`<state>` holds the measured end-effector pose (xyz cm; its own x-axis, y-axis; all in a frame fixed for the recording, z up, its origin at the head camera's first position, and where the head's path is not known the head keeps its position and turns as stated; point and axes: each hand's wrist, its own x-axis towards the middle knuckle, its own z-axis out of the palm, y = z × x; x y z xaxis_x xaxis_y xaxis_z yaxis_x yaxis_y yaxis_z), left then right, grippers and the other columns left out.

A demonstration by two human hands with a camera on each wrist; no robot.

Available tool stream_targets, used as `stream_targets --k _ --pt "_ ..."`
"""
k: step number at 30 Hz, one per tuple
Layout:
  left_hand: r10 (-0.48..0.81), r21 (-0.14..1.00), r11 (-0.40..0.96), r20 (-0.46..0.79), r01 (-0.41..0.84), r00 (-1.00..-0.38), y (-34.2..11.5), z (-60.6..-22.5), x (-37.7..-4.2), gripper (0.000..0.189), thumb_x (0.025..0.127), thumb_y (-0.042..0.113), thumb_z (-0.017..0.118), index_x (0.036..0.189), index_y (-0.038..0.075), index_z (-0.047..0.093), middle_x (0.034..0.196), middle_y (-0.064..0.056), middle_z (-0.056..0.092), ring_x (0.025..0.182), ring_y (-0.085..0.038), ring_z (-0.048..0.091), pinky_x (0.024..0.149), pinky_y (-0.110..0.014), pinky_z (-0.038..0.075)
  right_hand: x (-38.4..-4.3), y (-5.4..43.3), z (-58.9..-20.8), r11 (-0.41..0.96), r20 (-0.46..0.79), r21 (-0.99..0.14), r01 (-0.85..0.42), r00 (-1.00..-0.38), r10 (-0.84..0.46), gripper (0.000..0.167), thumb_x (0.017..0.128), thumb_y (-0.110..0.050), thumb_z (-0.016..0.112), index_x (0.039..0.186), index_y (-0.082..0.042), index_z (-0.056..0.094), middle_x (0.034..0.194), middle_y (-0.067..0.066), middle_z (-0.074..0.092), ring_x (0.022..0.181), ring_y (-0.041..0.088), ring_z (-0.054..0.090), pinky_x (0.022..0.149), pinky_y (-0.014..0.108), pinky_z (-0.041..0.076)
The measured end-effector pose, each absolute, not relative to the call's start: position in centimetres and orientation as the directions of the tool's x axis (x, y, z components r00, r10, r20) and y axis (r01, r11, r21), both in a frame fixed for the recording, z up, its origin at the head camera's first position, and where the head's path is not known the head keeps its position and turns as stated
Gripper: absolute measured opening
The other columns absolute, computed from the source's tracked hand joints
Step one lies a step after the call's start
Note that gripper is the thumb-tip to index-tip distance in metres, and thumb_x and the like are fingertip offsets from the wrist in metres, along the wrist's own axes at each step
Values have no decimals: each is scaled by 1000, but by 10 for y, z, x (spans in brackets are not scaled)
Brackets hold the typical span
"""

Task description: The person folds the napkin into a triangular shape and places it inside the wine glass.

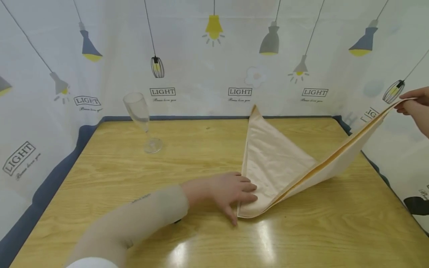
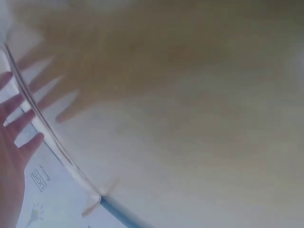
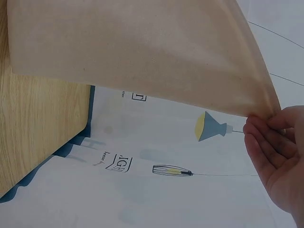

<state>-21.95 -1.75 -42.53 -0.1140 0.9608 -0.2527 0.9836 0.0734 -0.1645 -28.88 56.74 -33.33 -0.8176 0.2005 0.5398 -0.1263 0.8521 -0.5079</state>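
Observation:
A peach cloth napkin (image 1: pixel 275 156) lies partly on the wooden table, folded, with one pointed corner standing up at the back. My left hand (image 1: pixel 231 190) rests on its near left edge, fingers spread and straight. In the left wrist view the fingers (image 2: pixel 19 126) reach the cloth's edge. At the far right, raised above the table, my right hand (image 1: pixel 417 108) pinches another corner of the napkin. The right wrist view shows the cloth (image 3: pixel 142 52) stretched from the thumb and fingers of that hand (image 3: pixel 280 156). Between its layers a darker orange gap shows.
A clear stemmed glass (image 1: pixel 138 109) stands at the back left of the wooden table (image 1: pixel 187 163). White sheeting (image 1: pixel 197 67) printed with lamps and the word LIGHT surrounds the back and sides. A dark object (image 1: pixel 416 206) shows at the right edge.

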Motion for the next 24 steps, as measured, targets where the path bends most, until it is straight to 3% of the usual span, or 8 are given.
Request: stream_targets --k 4,9,13,17,18,19,23,24 --pt "950 -157 116 -272 981 -156 -2 -420 -243 85 88 78 34 155 26 28 158 -9 27 142 -27 28 113 -45 25 -289 562 -331 855 538 -509 -96 -811 229 36 102 -18 39 130 -28 59 91 -26 55 77 -18 47 81 8 42" --pt "874 -205 319 -314 925 -371 18 -421 -275 81 92 75 22 158 30 10 163 -6 7 147 -31 11 113 -55 19 -244 481 -290 813 500 -572 -108 -831 242 29 99 -6 38 114 -15 61 75 -36 45 67 -19 45 68 2 38" --pt "821 -179 450 -303 875 -484 29 -420 -292 80 94 71 25 158 27 7 163 -5 3 147 -30 8 112 -59 20 -212 430 -267 819 481 -566 -95 -845 235 30 99 -3 36 102 -26 54 70 -40 40 67 -22 42 69 3 36" --pt "791 -156 487 -338 860 -509 34 -421 -297 80 96 69 27 158 22 7 163 -3 2 148 -23 6 113 -57 19 -212 429 -269 821 498 -561 -110 -837 228 31 99 -3 36 102 -29 54 70 -41 40 65 -22 41 66 2 36" --pt "783 -152 490 -355 858 -510 34 -422 -297 81 96 69 26 158 22 6 163 -3 1 148 -21 5 113 -56 19 -216 434 -272 824 504 -555 -115 -835 223 29 99 -3 36 104 -22 58 70 -40 40 64 -22 41 65 2 36" --pt "776 -145 494 -371 857 -510 34 -423 -297 81 96 69 26 158 21 6 163 -3 1 148 -21 4 114 -55 18 -220 441 -275 823 512 -554 -126 -831 217 28 99 -3 37 105 -15 61 70 -39 40 63 -22 41 62 1 35" --pt "751 -102 538 -394 837 -531 33 -424 -295 81 96 68 28 158 21 7 163 -5 2 148 -22 5 115 -51 18 -251 492 -302 826 571 -535 -180 -797 196 34 99 -4 40 111 -19 68 74 -29 52 62 -20 43 61 0 34" --pt "745 -94 550 -393 830 -539 32 -424 -294 81 96 68 29 158 21 8 163 -5 2 148 -22 5 115 -51 18 -257 503 -308 823 579 -533 -196 -794 186 34 99 -4 40 116 -14 68 76 -27 54 64 -20 44 64 1 35"
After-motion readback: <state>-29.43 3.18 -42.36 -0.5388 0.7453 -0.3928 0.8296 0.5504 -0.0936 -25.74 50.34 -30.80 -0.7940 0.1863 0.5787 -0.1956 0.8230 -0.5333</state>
